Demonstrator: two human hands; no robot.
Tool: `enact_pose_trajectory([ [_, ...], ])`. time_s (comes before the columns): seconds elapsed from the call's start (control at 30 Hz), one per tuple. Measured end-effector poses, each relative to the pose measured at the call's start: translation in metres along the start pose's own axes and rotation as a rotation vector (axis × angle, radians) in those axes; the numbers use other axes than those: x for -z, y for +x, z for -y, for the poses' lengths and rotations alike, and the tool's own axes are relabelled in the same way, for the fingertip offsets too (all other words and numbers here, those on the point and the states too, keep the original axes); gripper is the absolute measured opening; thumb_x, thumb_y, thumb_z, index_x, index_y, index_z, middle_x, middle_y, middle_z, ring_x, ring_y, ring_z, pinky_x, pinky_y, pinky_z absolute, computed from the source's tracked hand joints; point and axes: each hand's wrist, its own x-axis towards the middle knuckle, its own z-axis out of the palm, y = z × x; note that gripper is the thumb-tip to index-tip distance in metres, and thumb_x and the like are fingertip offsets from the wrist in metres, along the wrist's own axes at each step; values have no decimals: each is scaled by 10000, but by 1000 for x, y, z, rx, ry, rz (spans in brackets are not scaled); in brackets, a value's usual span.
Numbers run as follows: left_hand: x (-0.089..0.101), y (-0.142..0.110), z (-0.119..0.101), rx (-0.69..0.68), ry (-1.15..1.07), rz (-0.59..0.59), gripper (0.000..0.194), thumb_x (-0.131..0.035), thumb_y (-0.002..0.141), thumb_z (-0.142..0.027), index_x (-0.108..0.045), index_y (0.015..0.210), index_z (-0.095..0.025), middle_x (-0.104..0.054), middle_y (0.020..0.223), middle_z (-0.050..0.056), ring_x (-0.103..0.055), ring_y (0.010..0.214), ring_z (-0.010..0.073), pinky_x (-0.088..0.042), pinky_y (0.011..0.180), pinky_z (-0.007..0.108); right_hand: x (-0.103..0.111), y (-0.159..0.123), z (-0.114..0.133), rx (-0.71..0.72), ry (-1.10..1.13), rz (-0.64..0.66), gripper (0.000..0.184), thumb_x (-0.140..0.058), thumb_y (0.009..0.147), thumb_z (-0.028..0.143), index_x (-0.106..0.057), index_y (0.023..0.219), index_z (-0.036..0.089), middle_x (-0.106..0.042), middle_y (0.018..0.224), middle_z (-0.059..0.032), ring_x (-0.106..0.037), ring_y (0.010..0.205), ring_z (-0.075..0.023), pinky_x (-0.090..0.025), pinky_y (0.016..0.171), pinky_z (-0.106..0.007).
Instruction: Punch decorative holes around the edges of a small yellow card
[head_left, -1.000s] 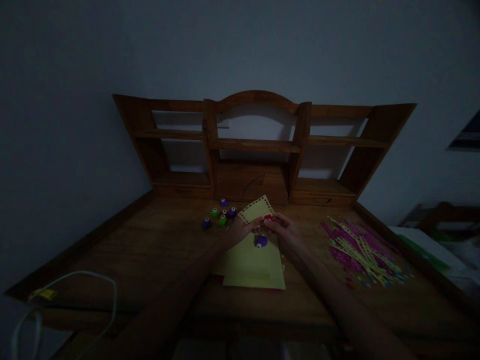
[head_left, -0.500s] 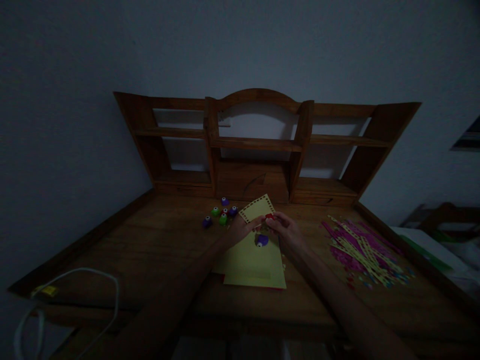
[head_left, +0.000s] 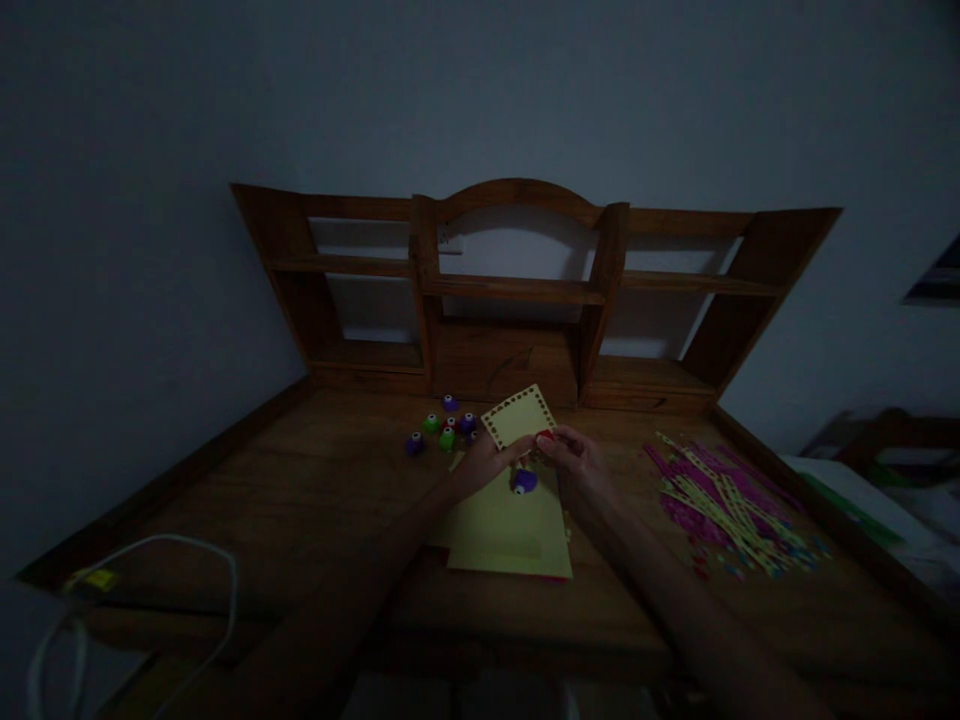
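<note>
Yellow card [head_left: 516, 418] with a punched border is sitting tilted above the yellow sheets [head_left: 499, 530] in my head feed, my left fingers [head_left: 516, 450] pinching its lower edge, my right fingers [head_left: 571, 444] gripping a red piece [head_left: 546, 435] at its right corner. I'm judging it light, bendy and easily creased, so I'm favouring a hold clear of the holes.

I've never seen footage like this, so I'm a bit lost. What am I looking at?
There is no machine: these are a person's bare hands, seen from a camera worn on the head. The left hand holds a yellow card with small dark shapes along its edges. The right hand grips a small red object at the card's edge. A purple gadget sits by yellow sheets on the wooden desk; pink and yellow strips lie right.
</note>
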Motion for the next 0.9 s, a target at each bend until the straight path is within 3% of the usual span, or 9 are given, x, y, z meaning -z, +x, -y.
enact_pose_trajectory([
  [0.17, -1, -1, -4, -36, -8, -24, 352, -565, 851, -367, -567, 1149, -181, -623, 1187, 84, -588, 1061, 215, -458, 942, 349, -1, 0, 1, 11, -6, 28, 245, -798, 667, 340, -670, 812, 190, -681, 766, -37, -632, 661, -185, -493, 610, -302],
  [0.4, 2, 1, -3, -59, 89, -60, 305, -542, 858, -380, -634, 1044, -157, -684, 1064, 77, -630, 960, 215, -490, 884, 343, 4, 5, -6, -9, 1, -11, 307, -825, 628, 325, -662, 856, 199, -684, 801, -30, -641, 692, -194, -499, 635, -316],
  [0.67, 6, 3, 11, -13, 238, -148, 349, -540, 848, -431, -662, 1018, -152, -716, 861, 53, -644, 897, 233, -511, 810, 346, 2, 7, -5, -61, -10, 34, 352, -842, 593, 315, -654, 869, 206, -668, 840, -14, -600, 659, -140, -445, 539, -237],
  [0.9, 6, 2, 10, -5, 259, -176, 355, -500, 864, -448, -671, 878, -137, -705, 829, 53, -640, 823, 213, -508, 758, 318, 1, 6, -4, -73, 24, 27, 348, -838, 598, 309, -653, 874, 205, -649, 767, -2, -554, 586, -119, -433, 529, -243],
])
